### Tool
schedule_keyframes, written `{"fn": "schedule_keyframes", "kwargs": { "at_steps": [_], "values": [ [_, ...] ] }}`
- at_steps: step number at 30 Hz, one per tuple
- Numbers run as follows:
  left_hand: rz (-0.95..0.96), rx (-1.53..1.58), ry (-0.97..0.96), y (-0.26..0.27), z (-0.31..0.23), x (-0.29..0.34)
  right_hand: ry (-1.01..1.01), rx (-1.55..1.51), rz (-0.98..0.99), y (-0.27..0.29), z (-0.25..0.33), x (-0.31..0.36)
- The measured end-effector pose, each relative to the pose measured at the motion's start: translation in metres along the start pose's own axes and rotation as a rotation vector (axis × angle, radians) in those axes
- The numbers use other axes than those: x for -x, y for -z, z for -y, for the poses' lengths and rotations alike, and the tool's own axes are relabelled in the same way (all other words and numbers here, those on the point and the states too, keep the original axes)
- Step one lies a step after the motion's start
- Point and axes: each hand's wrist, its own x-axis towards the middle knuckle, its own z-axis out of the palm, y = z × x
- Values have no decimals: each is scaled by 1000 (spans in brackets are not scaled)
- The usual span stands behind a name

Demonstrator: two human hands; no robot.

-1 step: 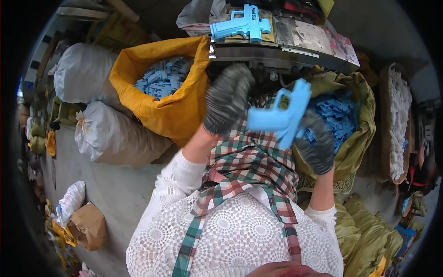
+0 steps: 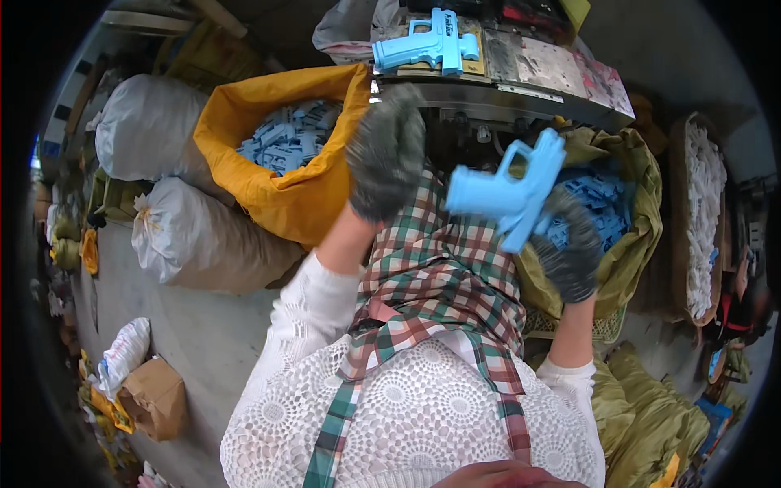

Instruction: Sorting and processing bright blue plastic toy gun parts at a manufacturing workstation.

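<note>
My right hand (image 2: 567, 248), in a dark glove, grips a light-blue plastic toy pistol (image 2: 511, 185) above my lap. Behind that hand, an olive sack (image 2: 639, 236) holds several more blue toy pistol pieces (image 2: 598, 203). My left hand (image 2: 386, 154), gloved alike, hovers beside the yellow sack (image 2: 301, 207); its fingers are smeared by motion, and whether anything is in them is hidden. A second blue toy pistol (image 2: 427, 42), with dark printing on its side, lies on a fixture of the metal machine (image 2: 508, 93) in front of me.
Grey-blue plastic parts (image 2: 289, 138) fill the yellow sack at my left. Two stuffed white sacks (image 2: 207, 236) stand beyond it. A long box of white pieces (image 2: 700, 215) is at far right. On the floor at lower left sits a brown paper bag (image 2: 154, 398).
The toy pistol in my right hand has shifted a little to the right and up. My left hand has moved left and slightly up, away from it, toward the yellow sack.
</note>
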Motion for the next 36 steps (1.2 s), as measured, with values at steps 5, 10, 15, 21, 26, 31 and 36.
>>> {"fn": "schedule_keyframes", "kwargs": {
  "at_steps": [5,10,15,21,26,31,36],
  "values": [
    [401,-534,-63,5,37,-116,13,12,-23,11,-17,-46],
    [477,-883,-326,7,41,-126,44,-29,-16,1,-12,-93],
    [187,-890,-432,57,50,-62,209,-63,61,-18,-25,-148],
    [55,-1086,-133,147,79,-14,416,86,163,-75,-52,-215],
    [211,-1334,288,183,101,-14,377,108,-26,-72,-42,-198],
    [369,-1278,148,161,106,-5,128,-92,12,21,-97,-111],
    [615,-707,24,114,85,16,-676,-116,110,52,-226,-3]
  ]
}}
